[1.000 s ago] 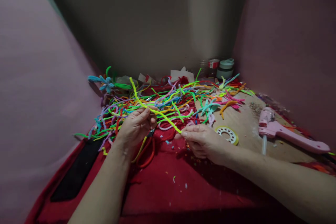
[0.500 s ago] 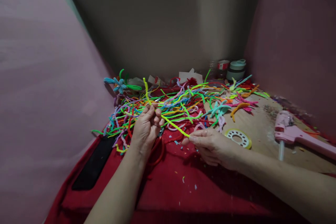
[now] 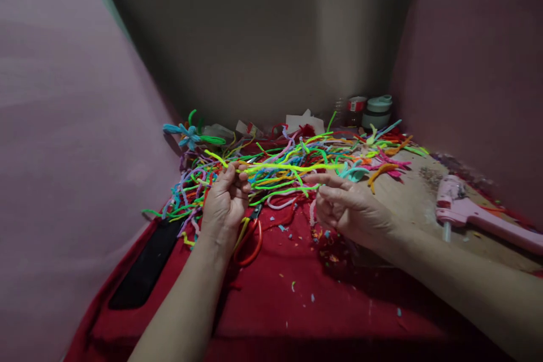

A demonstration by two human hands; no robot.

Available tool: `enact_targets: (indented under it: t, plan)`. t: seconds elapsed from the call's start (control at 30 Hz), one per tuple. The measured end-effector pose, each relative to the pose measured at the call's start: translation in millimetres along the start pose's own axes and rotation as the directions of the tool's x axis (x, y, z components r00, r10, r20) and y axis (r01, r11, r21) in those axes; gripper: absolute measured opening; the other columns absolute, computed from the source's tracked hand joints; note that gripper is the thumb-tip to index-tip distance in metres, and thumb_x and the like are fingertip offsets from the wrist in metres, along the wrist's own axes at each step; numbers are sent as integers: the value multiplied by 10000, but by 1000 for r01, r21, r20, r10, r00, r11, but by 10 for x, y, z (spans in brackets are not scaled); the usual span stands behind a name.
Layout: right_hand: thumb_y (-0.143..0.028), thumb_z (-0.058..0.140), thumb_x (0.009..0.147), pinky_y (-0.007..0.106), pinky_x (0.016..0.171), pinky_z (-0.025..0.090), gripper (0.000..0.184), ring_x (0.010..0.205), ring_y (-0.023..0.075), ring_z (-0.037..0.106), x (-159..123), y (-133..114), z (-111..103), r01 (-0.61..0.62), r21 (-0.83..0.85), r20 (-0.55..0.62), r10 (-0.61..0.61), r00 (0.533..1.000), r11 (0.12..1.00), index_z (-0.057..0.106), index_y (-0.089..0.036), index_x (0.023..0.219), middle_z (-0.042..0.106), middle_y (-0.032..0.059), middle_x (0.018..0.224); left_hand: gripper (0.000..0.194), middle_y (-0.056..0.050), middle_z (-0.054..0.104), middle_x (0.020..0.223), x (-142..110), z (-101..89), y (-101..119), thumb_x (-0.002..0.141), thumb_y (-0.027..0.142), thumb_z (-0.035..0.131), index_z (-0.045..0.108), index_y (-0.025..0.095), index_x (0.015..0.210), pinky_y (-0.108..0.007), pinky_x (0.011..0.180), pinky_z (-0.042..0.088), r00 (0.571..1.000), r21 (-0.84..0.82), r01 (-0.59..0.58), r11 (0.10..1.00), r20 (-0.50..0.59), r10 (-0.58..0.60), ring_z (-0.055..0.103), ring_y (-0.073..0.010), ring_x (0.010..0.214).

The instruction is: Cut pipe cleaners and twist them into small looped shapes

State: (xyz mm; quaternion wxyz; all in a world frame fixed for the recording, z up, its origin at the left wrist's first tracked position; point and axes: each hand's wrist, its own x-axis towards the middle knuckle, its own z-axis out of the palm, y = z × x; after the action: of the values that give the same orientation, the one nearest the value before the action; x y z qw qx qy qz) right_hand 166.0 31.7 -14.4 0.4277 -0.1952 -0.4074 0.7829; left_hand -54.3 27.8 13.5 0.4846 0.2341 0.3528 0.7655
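Note:
My left hand (image 3: 224, 198) pinches a yellow pipe cleaner (image 3: 292, 167) between thumb and fingers. The pipe cleaner's short end points up to the left, while its long part runs right, nearly level, above the pile. Just below its right part is my right hand (image 3: 352, 206), with the index finger stretched out and the thumb apart, holding nothing that I can see. Behind both hands spreads a tangled pile of coloured pipe cleaners (image 3: 271, 184). Scissors (image 3: 254, 246) with red and yellow handles lie beside my left wrist, their blades partly under the pile.
A pink glue gun (image 3: 470, 209) rests on a brown board (image 3: 407, 198) at right. A black flat object (image 3: 144, 266) lies at left on the red cloth (image 3: 271, 305). A blue pipe-cleaner flower (image 3: 189, 137), a lidded cup (image 3: 377, 112) and a jar (image 3: 355, 113) stand at the back.
My right hand has let go of the yellow pipe cleaner's end and its fingers have opened. That end has swung up to nearly level. My left hand keeps its pinch. The camera view has shifted slightly.

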Motion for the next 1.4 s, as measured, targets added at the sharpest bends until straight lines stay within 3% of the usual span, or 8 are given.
enact_targets:
  t: [0.2,0.4,0.57,0.7,0.8,0.97,1.3,1.4]
  plan:
    - [-250,708,715,243,520,440,474,537,88,545,14,80,35,36,-125,23,-34,999,992,581,-158,1162,660,33,776,108,-14,667,678,-150,142,-148,796,69,584,648,117,723,-100,411,473,997,49,67,997,37,-69,639,-70,549]
    - [-344,623,785,247,507,455,297,497,90,568,89,83,-19,215,-176,-41,-225,973,961,638,-133,994,662,27,733,33,-46,686,705,-295,201,-379,710,91,683,672,100,740,-135,466,523,971,208,84,975,201,-127,655,-104,550]
    - [-356,619,783,235,505,448,246,469,75,545,120,22,-80,235,-220,-117,-264,957,947,638,-127,873,642,16,690,84,-73,700,719,-340,195,-435,685,133,715,670,89,740,-146,473,518,961,315,122,941,201,-191,627,-91,487]
    - [-326,529,847,214,455,394,289,419,63,505,97,-1,-74,84,-443,-139,-161,977,893,582,-114,657,601,24,584,85,-55,685,647,-351,196,-363,688,154,718,663,102,727,-133,444,489,956,312,74,947,248,-156,598,-78,456]
    - [-202,480,846,199,401,330,265,376,58,454,35,-19,1,-54,-698,-74,3,997,714,532,-132,596,543,-2,497,105,-56,693,695,-383,211,-304,683,179,724,647,113,712,-141,393,472,946,299,29,954,300,-123,585,-80,450]
    - [-118,423,813,178,404,317,229,376,51,442,-47,-63,109,-43,-869,19,120,993,493,483,-149,595,500,-32,469,130,-33,673,701,-452,222,-288,719,228,691,633,133,787,-179,361,472,907,375,35,926,376,-187,588,-101,458]
    - [-194,416,813,182,341,322,249,350,76,451,-56,-18,51,-41,-926,60,255,965,376,455,-166,568,498,-11,456,159,54,538,537,-524,240,-358,766,241,656,662,149,896,-137,340,340,852,589,52,807,396,-343,414,-20,350]
    - [-233,475,823,181,352,349,202,357,74,464,-53,5,51,-133,-812,56,302,952,569,506,-155,640,521,-17,484,102,45,546,525,-519,241,-361,764,231,657,655,129,760,-133,335,324,880,542,76,837,359,-313,416,-18,346]
